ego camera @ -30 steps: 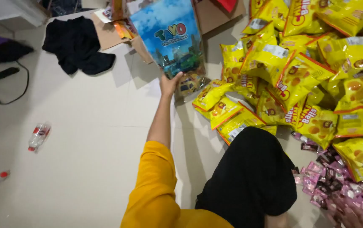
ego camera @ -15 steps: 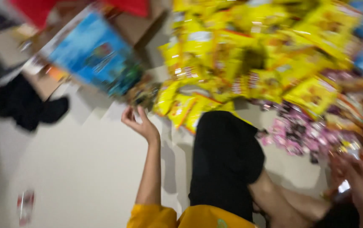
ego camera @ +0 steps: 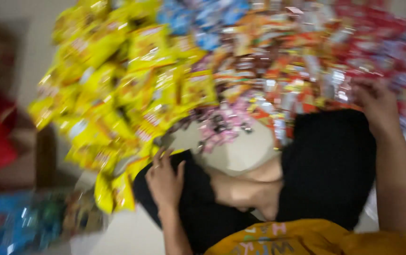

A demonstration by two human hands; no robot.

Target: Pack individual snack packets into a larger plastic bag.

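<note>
Snack packets cover the floor (the picture is badly blurred). Left hand (ego camera: 164, 182) lies flat on a black-clad knee (ego camera: 198, 198), fingers loosely spread, touching yellow packets (ego camera: 118, 108) at eleven o'clock. Right hand (ego camera: 376, 101), at two o'clock, reaches red packets (ego camera: 382, 42); grip unclear.

Pale tiled floor (ego camera: 245, 153), dim light

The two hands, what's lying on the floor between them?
In the head view, between the left hand and right hand lie small pink packets and bare floor, before the black-clad knees.
</note>
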